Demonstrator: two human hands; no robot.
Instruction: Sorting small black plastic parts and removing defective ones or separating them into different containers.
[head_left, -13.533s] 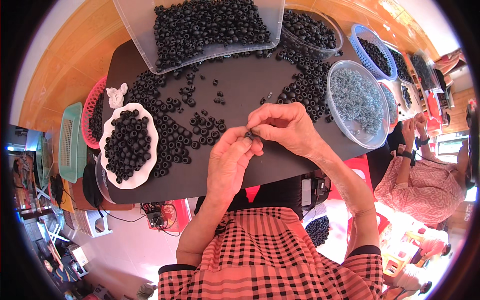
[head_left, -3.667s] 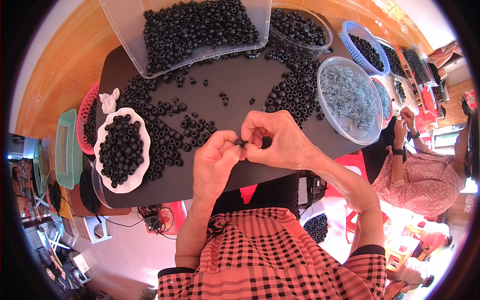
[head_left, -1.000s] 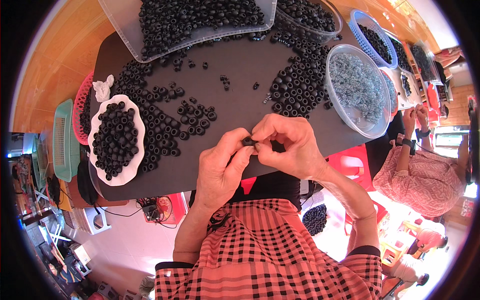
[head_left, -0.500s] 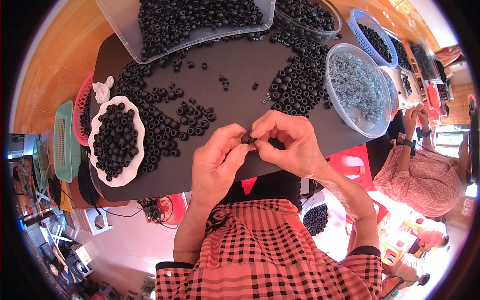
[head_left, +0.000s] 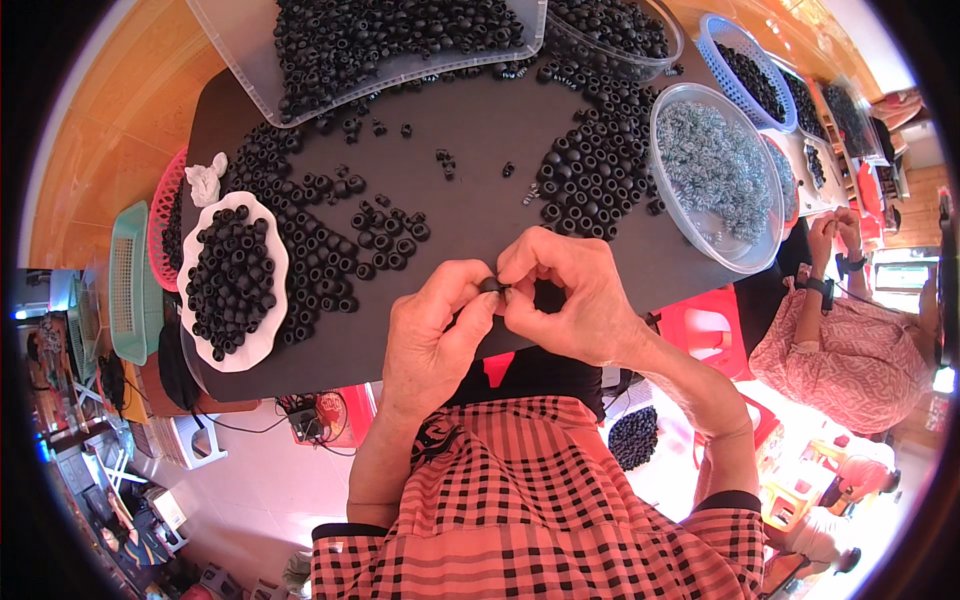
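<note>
Over the table's near edge, my left hand (head_left: 433, 328) pinches a small black round plastic piece (head_left: 490, 285) between thumb and forefinger. My right hand (head_left: 578, 298) meets it from the other side, thumb and forefinger closed at the piece's edge; whatever else sits in those fingertips is too small to make out. Beyond the left hand lie loose black hollow round pieces (head_left: 385, 235). More of them, holes facing up, spread past the right hand in a cluster (head_left: 590, 180). A clear bowl (head_left: 665, 200) of thin metal springs (head_left: 715, 165) stands to the right.
A white scalloped plate (head_left: 283, 310) heaped with black pieces sits at left, by a pink basket (head_left: 160, 240) and a green basket (head_left: 128, 315). A clear bin (head_left: 240, 60) occupies the far side. At right, a blue basket (head_left: 708, 50) stands near another person (head_left: 835, 345).
Both hands have shifted very slightly left, and the right fingers have closed in nearer the black piece. The left hand keeps its pinch.
</note>
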